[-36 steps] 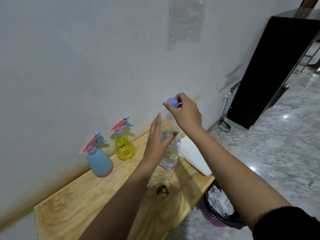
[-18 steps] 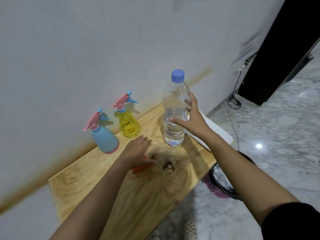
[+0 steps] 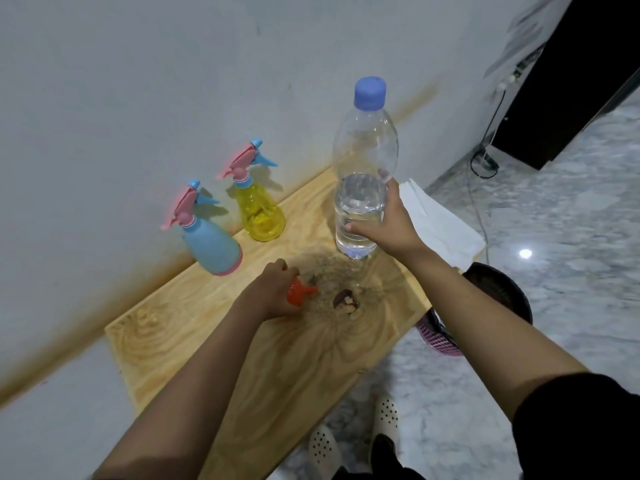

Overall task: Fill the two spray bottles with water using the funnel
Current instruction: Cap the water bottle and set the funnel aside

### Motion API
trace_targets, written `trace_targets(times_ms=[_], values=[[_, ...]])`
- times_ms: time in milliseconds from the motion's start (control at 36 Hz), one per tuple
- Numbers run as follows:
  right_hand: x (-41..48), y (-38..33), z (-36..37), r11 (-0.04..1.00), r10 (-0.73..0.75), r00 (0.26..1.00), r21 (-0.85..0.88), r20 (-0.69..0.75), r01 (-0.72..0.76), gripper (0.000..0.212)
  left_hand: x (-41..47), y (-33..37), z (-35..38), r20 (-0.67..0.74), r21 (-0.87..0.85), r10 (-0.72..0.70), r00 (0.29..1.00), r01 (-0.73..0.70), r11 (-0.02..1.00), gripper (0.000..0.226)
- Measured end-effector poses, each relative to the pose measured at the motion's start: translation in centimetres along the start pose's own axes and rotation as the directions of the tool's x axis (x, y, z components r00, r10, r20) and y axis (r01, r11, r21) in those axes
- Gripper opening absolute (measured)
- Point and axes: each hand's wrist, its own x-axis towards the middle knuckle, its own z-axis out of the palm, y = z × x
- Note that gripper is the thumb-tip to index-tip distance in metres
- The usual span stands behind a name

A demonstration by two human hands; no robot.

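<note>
Left grip (image 3: 273, 289) curls round orange funnel (image 3: 300, 293); right grip (image 3: 384, 225) wraps capped water bottle (image 3: 363, 161), funnel's 2 o'clock. Spray bottles (image 3: 211, 244) wear heads: pour would spill.

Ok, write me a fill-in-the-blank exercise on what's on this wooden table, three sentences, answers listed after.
1. The right hand holds the clear plastic water bottle, while the ____ hand grips the small orange plastic funnel.
2. The water bottle's screw cap is coloured ____.
3. The pale blue spray bottle stands farther from the water bottle than the ____ one.

Answers: left; blue; yellow
</note>
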Motion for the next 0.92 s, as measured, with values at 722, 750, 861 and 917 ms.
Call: trace_targets(times_ms=[722,750,861,917], values=[[0.5,0.4,1.3,0.993,-0.058,0.994,-0.112,-0.095,0.047,0.075,1.1,2.9,1.2,-0.255,-0.661,-0.315,0.914,0.073,0.747,0.058],[1.1,0.4,1.2,0.992,-0.061,0.995,-0.118,-0.083,0.051,0.073,1.6,3.0,1.2,-0.267,-0.671,-0.331,0.905,0.071,0.738,0.059],[3.7,0.2,0.6,0.988,-0.081,0.997,-0.134,-0.018,0.078,0.074,4.3,4.1,0.5,-0.331,-0.674,-0.368,0.869,0.056,0.737,0.052],[5.2,0.2,0.2,0.985,-0.109,0.994,-0.136,-0.002,0.108,0.075,5.9,4.5,0.0,-0.39,-0.667,-0.397,0.831,0.042,0.744,0.046]])
